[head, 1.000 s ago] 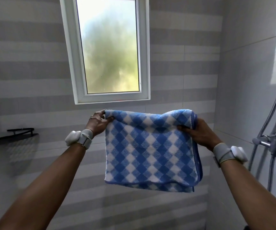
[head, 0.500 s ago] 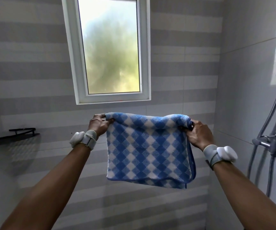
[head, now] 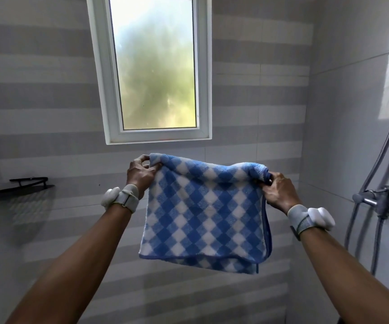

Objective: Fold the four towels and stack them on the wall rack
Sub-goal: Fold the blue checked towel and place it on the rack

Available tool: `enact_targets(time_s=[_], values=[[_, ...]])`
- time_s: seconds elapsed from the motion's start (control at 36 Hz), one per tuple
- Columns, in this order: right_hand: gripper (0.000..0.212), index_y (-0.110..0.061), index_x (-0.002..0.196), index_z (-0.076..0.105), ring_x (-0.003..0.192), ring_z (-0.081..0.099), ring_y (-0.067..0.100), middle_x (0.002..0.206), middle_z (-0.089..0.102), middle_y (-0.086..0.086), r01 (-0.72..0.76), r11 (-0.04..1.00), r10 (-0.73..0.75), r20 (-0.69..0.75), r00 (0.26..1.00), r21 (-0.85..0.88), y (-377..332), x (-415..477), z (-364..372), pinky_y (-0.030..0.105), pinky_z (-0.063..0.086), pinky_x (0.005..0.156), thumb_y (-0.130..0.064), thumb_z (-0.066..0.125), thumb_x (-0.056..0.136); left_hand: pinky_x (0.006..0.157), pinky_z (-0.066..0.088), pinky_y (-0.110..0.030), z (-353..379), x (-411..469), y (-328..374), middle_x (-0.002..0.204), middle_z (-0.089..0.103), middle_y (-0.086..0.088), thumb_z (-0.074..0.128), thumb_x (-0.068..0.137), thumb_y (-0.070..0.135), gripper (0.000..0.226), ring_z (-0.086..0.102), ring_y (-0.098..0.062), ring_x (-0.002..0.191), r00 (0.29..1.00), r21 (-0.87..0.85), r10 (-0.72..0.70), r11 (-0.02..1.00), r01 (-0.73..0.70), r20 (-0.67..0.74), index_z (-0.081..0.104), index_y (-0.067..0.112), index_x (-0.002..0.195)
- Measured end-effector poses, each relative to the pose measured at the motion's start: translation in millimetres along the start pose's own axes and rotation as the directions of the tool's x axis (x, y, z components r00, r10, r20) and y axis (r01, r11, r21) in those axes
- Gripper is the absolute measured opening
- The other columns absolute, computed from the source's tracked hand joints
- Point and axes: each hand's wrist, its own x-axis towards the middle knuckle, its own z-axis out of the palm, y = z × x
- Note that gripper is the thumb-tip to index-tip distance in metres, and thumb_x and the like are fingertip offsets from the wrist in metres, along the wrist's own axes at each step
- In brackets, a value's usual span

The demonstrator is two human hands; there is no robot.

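Note:
A blue and white checked towel (head: 205,213) hangs folded in the air in front of the striped tile wall, below the window. My left hand (head: 141,175) pinches its top left corner. My right hand (head: 279,192) pinches the top right corner, where the layers bunch together. The towel's lower edge shows two layers, the back one hanging a little lower. A black wall rack (head: 13,188) is fixed to the wall at the far left, with nothing visible on it. No other towels are in view.
A white-framed frosted window (head: 153,66) sits in the wall above the towel. On the right wall are a chrome shower valve (head: 380,202), its riser pipe and hanging hoses. The floor is out of view.
My right hand has shifted from gripping over the towel's right side to pinching its top right corner. The towel has dropped slightly and its right edge hangs straighter.

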Motion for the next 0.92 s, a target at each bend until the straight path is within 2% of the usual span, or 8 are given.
enact_targets(time_s=[0.08,0.17,0.39,0.44,0.56,0.69,0.83,0.92], values=[[0.015,-0.021,0.085,0.068,0.075,0.070,0.038,0.082,0.073,0.013,-0.022,0.999,0.022,0.007,1.000,0.031,5,0,2,0.047,0.059,0.069,-0.036,0.069,0.083,0.086,0.059,-0.044,6,-7,7,0.107,0.072,-0.007,0.080,0.076,0.031,0.040,0.071,-0.024,0.095,0.999,-0.081,0.018,0.997,-0.014,0.047,0.061,0.032,0.110],[0.016,-0.020,0.086,0.068,0.077,0.070,0.036,0.082,0.073,0.012,-0.026,0.998,0.027,-0.004,1.000,0.058,7,-1,-1,0.047,0.059,0.070,-0.036,0.069,0.082,0.081,0.060,-0.038,8,-14,16,0.112,0.069,-0.009,0.074,0.086,0.018,0.050,0.070,-0.025,0.097,0.987,-0.129,0.027,0.992,-0.006,0.159,0.051,0.029,0.129],[0.009,-0.021,0.077,0.060,0.082,0.069,0.039,0.086,0.072,0.016,-0.075,0.996,0.075,0.012,0.997,0.054,6,-2,-2,0.041,0.057,0.072,-0.028,0.061,0.083,0.074,0.061,-0.035,16,-19,26,0.122,0.060,-0.019,0.071,0.087,0.023,0.052,0.065,-0.028,0.096,0.943,-0.210,0.000,0.975,0.075,0.334,0.051,0.025,0.134],[0.006,-0.017,0.086,0.064,0.092,0.066,0.042,0.096,0.071,0.021,-0.083,0.996,0.083,-0.010,0.997,0.028,6,-2,-1,0.035,0.047,0.072,-0.022,0.061,0.090,0.073,0.061,-0.035,17,-18,26,0.123,0.060,-0.022,0.075,0.080,0.020,0.061,0.066,-0.030,0.096,0.931,-0.198,0.002,0.977,0.075,0.365,0.049,0.024,0.135],[0.030,-0.012,0.117,0.065,0.108,0.061,0.045,0.117,0.066,0.025,-0.165,0.983,0.165,-0.008,0.986,-0.086,13,4,4,0.040,0.047,0.085,-0.031,0.057,0.094,0.074,0.062,-0.038,20,-16,26,0.128,0.059,-0.019,0.065,0.091,0.012,0.060,0.068,-0.033,0.100,0.899,-0.166,0.014,0.984,0.066,0.437,0.039,0.029,0.143],[0.037,-0.011,0.128,0.057,0.113,0.058,0.044,0.126,0.062,0.025,-0.199,0.971,0.203,0.018,0.979,-0.135,16,5,8,0.041,0.046,0.092,-0.033,0.047,0.099,0.087,0.057,-0.052,30,-20,39,0.131,0.053,-0.010,0.064,0.093,0.014,0.071,0.063,-0.036,0.113,0.850,-0.131,0.024,0.990,0.053,0.526,0.029,0.043,0.147],[0.038,-0.022,0.123,0.055,0.097,0.067,0.042,0.116,0.068,0.022,-0.240,0.968,0.244,0.062,0.968,-0.069,22,4,12,0.045,0.054,0.086,-0.044,0.035,0.099,0.086,0.058,-0.043,29,-18,46,0.138,0.048,-0.018,0.058,0.094,0.002,0.071,0.063,-0.034,0.111,0.815,-0.160,0.109,0.987,-0.020,0.569,0.031,0.038,0.149],[0.033,-0.026,0.118,0.050,0.069,0.072,0.039,0.105,0.068,0.021,-0.317,0.947,0.306,0.158,0.939,0.049,22,2,13,0.051,0.061,0.058,-0.047,0.034,0.098,0.084,0.059,-0.038,27,-17,46,0.136,0.050,-0.019,0.053,0.096,-0.001,0.068,0.065,-0.031,0.107,0.800,-0.181,0.119,0.983,-0.014,0.588,0.032,0.035,0.149]])
